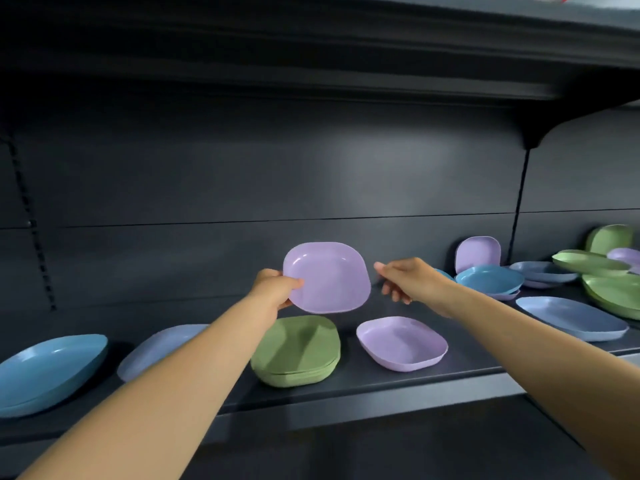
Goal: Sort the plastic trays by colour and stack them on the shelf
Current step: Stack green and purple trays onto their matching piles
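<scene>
My left hand (275, 287) pinches the left rim of a lilac tray (329, 277) held tilted above the shelf (381, 382). My right hand (405, 280) hovers just right of that tray, fingers loosely curled, apart from its rim. Below lie a stack of green trays (298, 351) and a single lilac tray (401, 342). A teal tray (48, 368) and a periwinkle tray (156, 348) sit at the left, the periwinkle one partly hidden by my left forearm.
To the right lie mixed trays: a teal stack (490, 279), a lilac tray leaning on the back wall (478, 252), periwinkle trays (571, 317), green trays (613, 292). A dark upper shelf (311, 64) hangs overhead.
</scene>
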Demonstrator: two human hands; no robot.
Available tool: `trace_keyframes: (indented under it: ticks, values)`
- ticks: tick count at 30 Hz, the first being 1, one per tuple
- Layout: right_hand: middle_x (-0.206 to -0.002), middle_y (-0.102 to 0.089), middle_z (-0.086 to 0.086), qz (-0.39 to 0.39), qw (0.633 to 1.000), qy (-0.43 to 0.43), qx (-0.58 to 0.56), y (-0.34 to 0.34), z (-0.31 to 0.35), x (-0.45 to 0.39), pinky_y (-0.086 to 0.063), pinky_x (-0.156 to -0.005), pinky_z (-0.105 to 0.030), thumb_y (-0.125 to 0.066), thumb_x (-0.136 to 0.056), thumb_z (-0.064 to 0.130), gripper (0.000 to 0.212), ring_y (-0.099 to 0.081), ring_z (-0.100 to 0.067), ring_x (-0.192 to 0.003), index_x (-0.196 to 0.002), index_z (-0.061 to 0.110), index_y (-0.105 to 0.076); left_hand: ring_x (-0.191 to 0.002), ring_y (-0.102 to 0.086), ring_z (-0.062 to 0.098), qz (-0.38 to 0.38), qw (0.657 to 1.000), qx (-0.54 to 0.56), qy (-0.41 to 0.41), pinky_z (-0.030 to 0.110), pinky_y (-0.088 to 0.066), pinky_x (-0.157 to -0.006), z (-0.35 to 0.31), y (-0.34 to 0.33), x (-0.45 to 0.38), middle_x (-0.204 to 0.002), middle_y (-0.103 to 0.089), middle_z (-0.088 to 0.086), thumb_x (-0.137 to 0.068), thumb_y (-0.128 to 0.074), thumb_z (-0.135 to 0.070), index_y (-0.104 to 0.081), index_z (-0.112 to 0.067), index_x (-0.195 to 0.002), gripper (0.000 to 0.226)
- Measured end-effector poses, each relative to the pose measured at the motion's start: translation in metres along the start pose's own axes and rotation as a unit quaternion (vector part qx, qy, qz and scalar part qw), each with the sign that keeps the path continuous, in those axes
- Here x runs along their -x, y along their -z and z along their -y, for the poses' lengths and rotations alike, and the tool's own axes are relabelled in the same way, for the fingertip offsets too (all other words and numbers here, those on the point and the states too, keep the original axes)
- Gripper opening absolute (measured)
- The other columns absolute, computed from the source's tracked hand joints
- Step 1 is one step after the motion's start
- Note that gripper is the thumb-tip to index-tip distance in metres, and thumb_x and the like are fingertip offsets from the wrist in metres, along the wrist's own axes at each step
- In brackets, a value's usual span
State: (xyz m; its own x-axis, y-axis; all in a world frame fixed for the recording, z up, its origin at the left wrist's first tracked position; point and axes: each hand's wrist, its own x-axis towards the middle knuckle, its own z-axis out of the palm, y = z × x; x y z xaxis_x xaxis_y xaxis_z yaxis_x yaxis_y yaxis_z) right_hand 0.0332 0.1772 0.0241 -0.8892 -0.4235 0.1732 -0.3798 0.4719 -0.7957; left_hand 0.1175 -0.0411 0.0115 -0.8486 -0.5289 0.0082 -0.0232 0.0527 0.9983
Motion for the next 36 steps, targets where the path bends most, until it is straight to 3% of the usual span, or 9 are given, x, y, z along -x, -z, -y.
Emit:
trace_keyframes:
  ticks: [6, 10, 17, 21, 23, 26, 28, 31, 36]
  values:
    - [-0.063, -0.045, -0.001, -0.024, 0.999, -0.015, 0.037, 0.040, -0.039, 0.000, -0.033, -0.053, -0.023, -0.062, -0.083, 0.018, 0.018, -0.038, -0.017, -0.059, -0.071, 0.006, -0.056, -0.090, -0.058, 0.026, 0.022, 0.998, -0.053, 0.023, 0.032, -0.050, -0.079, 0.010, -0.089, 0.020, -0.103, -0.058, 0.011, -0.085, -0.063, -0.007, -0.051, -0.005, -0.101, 0.020]
    - [-0.067, -0.036, -0.004, 0.014, 0.997, -0.046, 0.067, 0.043, -0.079, -0.010, -0.024, -0.055, -0.026, -0.063, -0.077, 0.009, 0.020, -0.031, -0.017, -0.065, -0.066, 0.006, -0.047, -0.089, -0.056, 0.024, 0.012, 0.986, -0.164, 0.030, 0.028, -0.046, -0.067, 0.029, -0.119, 0.027, -0.104, -0.057, 0.008, -0.084, -0.063, -0.011, -0.052, -0.008, -0.108, 0.027]
    - [-0.072, -0.034, -0.008, 0.077, 0.992, -0.047, 0.092, 0.028, -0.112, -0.028, -0.020, -0.053, -0.027, -0.067, -0.070, 0.003, 0.018, -0.027, -0.019, -0.069, -0.071, 0.012, -0.051, -0.083, -0.048, 0.020, 0.017, 0.911, -0.411, 0.041, 0.023, -0.037, -0.061, 0.040, -0.127, 0.026, -0.104, -0.053, 0.005, -0.082, -0.064, -0.017, -0.050, -0.010, -0.111, 0.033]
    - [-0.075, -0.043, -0.011, 0.110, 0.988, -0.051, 0.093, 0.025, -0.122, -0.034, -0.031, -0.063, -0.026, -0.069, -0.070, 0.005, 0.019, -0.035, -0.017, -0.071, -0.083, -0.006, -0.061, -0.093, -0.055, 0.022, 0.008, 0.873, -0.485, 0.056, 0.026, -0.040, -0.071, 0.041, -0.132, 0.026, -0.117, -0.056, 0.007, -0.084, -0.066, -0.020, -0.049, -0.008, -0.122, 0.043]
    - [-0.077, -0.047, -0.018, 0.129, 0.986, -0.052, 0.090, 0.023, -0.129, -0.036, -0.033, -0.066, -0.026, -0.070, -0.072, 0.006, 0.033, -0.038, -0.017, -0.073, -0.101, -0.008, -0.063, -0.103, -0.056, 0.023, 0.006, 0.868, -0.491, 0.071, 0.026, -0.042, -0.074, 0.044, -0.133, 0.026, -0.124, -0.054, 0.007, -0.083, -0.067, -0.020, -0.046, -0.009, -0.127, 0.050]
    - [-0.077, -0.049, -0.010, 0.139, 0.985, -0.054, 0.091, 0.021, -0.131, -0.032, -0.035, -0.064, -0.026, -0.071, -0.073, 0.009, 0.038, -0.040, -0.019, -0.071, -0.106, -0.008, -0.062, -0.116, -0.052, 0.024, -0.004, 0.870, -0.486, 0.078, 0.029, -0.044, -0.088, 0.047, -0.135, 0.029, -0.134, -0.047, 0.006, -0.082, -0.069, -0.018, -0.035, -0.011, -0.137, 0.065]
    - [-0.087, -0.059, -0.014, 0.125, 0.986, -0.039, 0.103, 0.022, -0.130, -0.029, -0.043, -0.069, -0.030, -0.071, -0.076, 0.016, 0.044, -0.052, -0.026, -0.076, -0.113, -0.006, -0.060, -0.118, -0.051, 0.024, -0.009, 0.869, -0.488, 0.078, 0.028, -0.044, -0.091, 0.047, -0.136, 0.033, -0.135, -0.047, 0.007, -0.081, -0.070, -0.019, -0.033, -0.011, -0.139, 0.069]
    - [-0.128, -0.056, -0.007, 0.081, 0.991, -0.018, 0.105, 0.036, -0.125, -0.018, -0.041, -0.091, -0.027, -0.066, -0.085, 0.032, 0.053, -0.054, -0.023, -0.116, -0.131, 0.008, -0.052, -0.117, -0.051, 0.023, -0.015, 0.844, -0.534, 0.043, 0.028, -0.043, -0.089, 0.039, -0.141, 0.042, -0.134, -0.045, 0.008, -0.081, -0.070, -0.028, -0.038, -0.012, -0.135, 0.065]
    - [-0.127, -0.055, -0.006, 0.013, 0.978, 0.040, 0.203, 0.086, -0.133, 0.011, -0.041, -0.087, -0.028, -0.060, -0.087, 0.043, 0.053, -0.054, -0.023, -0.112, -0.131, 0.015, -0.050, -0.121, -0.046, 0.023, 0.011, 0.842, -0.537, -0.046, 0.028, -0.041, -0.088, 0.017, -0.160, 0.055, -0.137, -0.040, 0.006, -0.086, -0.062, -0.036, -0.039, -0.014, -0.135, 0.058]
